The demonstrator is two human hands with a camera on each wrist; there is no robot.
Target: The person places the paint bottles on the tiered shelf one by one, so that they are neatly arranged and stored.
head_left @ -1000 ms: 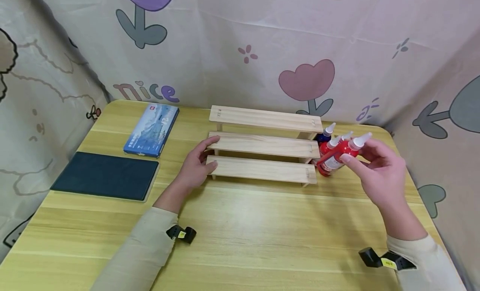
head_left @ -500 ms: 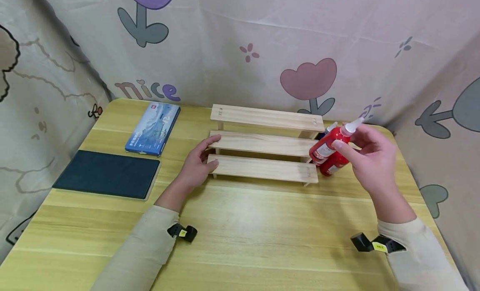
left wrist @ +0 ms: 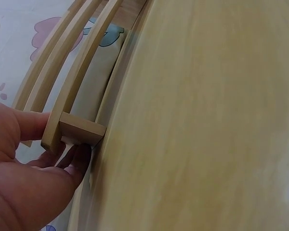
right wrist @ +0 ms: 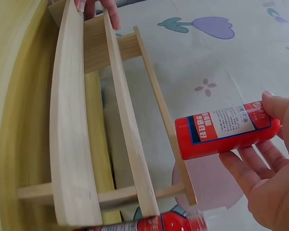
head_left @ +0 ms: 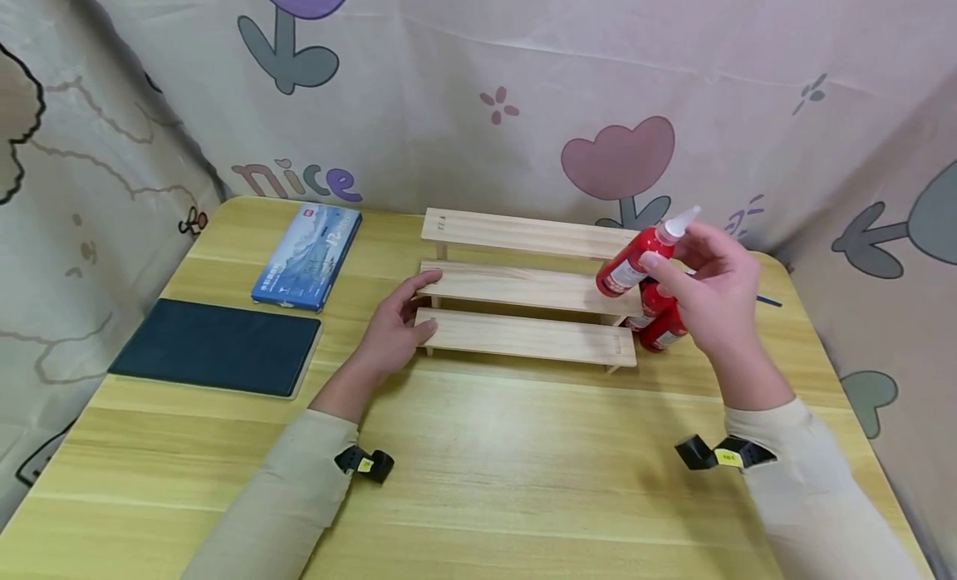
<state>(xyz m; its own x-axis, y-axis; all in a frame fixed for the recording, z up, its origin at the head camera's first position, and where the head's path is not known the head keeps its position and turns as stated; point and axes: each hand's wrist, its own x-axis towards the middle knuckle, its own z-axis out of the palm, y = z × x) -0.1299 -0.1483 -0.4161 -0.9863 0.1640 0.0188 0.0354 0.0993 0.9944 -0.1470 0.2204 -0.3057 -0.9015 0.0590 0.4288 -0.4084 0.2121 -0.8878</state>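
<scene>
A three-tiered wooden shelf [head_left: 516, 335] stands toward the back of the table. My left hand [head_left: 385, 335] grips its left end, with the thumb at the lowest board and a finger on the middle one. In the left wrist view, fingertips [left wrist: 82, 159] curl against the end support. My right hand [head_left: 714, 293] pinches a red squeeze bottle [head_left: 628, 264] near its neck. The bottle, with a white pointed nozzle, tilts over the right end of the middle board. Its printed label shows in the right wrist view [right wrist: 221, 122]. Red bottles [head_left: 665, 328] stand beside the shelf's right end, partly hidden by this hand.
A blue flat box [head_left: 306, 256] lies at the back left, with a dark notebook [head_left: 217, 347] in front of it. A thin blue stick [head_left: 768, 301] shows right of my right hand. Patterned cloth [head_left: 449, 106] hangs behind the table.
My right hand has lifted the red bottle from the group at the shelf's right end and carried it up and left over the boards. The left hand has stayed on the shelf.
</scene>
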